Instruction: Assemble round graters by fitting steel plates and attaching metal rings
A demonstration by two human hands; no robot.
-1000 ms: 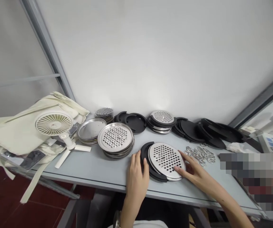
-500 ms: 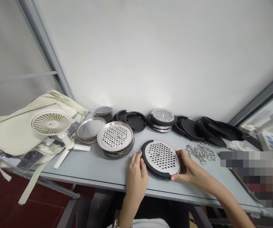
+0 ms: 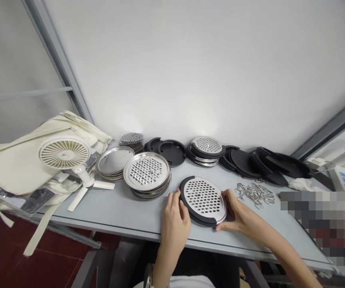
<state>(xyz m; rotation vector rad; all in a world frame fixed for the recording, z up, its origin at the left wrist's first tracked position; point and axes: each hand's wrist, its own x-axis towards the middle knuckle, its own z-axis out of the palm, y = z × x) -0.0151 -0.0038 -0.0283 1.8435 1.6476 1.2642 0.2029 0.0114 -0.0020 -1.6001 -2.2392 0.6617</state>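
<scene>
A round grater point(image 3: 204, 196) with a steel face full of holes and a black rim round its left and lower side lies in front of me at the table's near edge. My left hand point(image 3: 175, 224) is closed against the black rim on the left, fingertips on its edge. My right hand point(image 3: 238, 214) grips the right edge between thumb and fingers. To the left stands a stack of steel grating discs point(image 3: 147, 170). Small metal wire hooks point(image 3: 255, 194) lie in a heap right of the grater.
A stack of smooth steel discs point(image 3: 115, 160), black plastic trays point(image 3: 172, 153) and a rimmed grater on a stack point(image 3: 207, 146) stand along the wall. More black parts point(image 3: 244, 162) lie at the right. A white fan point(image 3: 66, 154) and cream cloth bag point(image 3: 19, 160) occupy the left end.
Both hands stay on the grater's edges, which has barely moved. The view has shifted very slightly.
</scene>
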